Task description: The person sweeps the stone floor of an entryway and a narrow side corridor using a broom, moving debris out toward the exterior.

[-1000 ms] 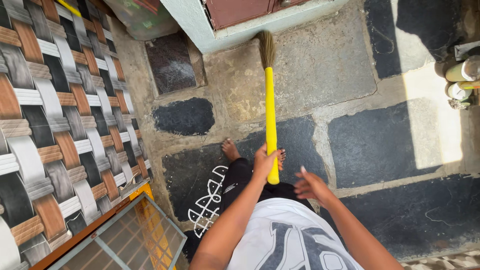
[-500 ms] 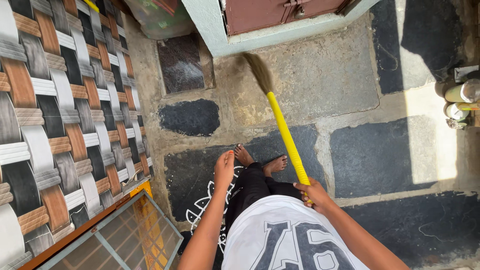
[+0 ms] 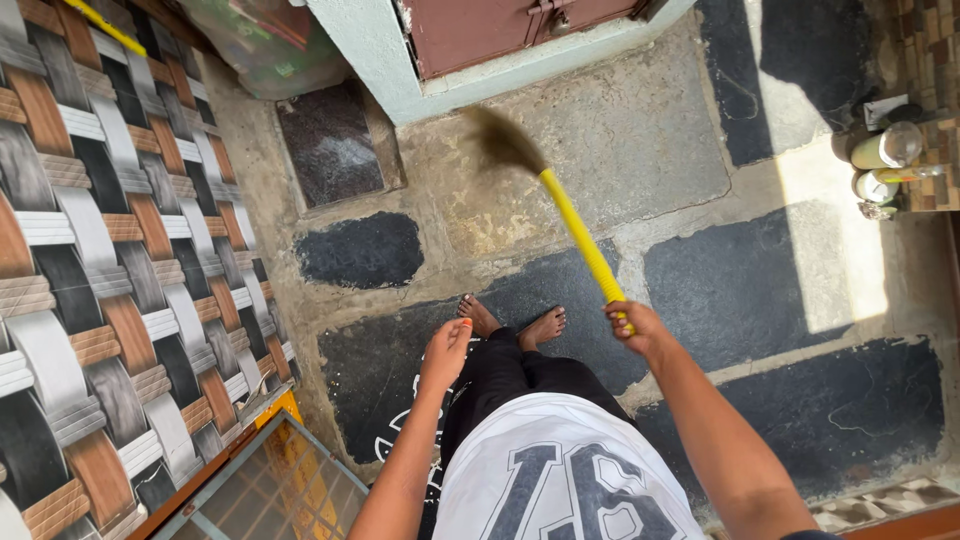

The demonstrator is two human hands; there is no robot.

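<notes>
Long yellow-handled broom with brown bristle head point(image 3: 580, 232) being clasped at handle end by right hand point(image 3: 637, 326), grip fully closed; left hand point(image 3: 446, 352) hanging loosely open, nothing held, left of broom, above dark stone-slab floor point(image 3: 750, 290).

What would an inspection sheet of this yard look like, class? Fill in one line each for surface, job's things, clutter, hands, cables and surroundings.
Surface: stone floor of dark and pale slabs, partly sunlit.
Job's things: broom with a yellow handle, bristles blurred over the floor.
Clutter: bottles by the right wall; plastic bag in the top corner.
Hands: right hand grips the broom's end; left hand empty, fingers loose.
Cables: nothing seen.
Surroundings: woven-pattern wall, maroon door, bare feet.
</notes>
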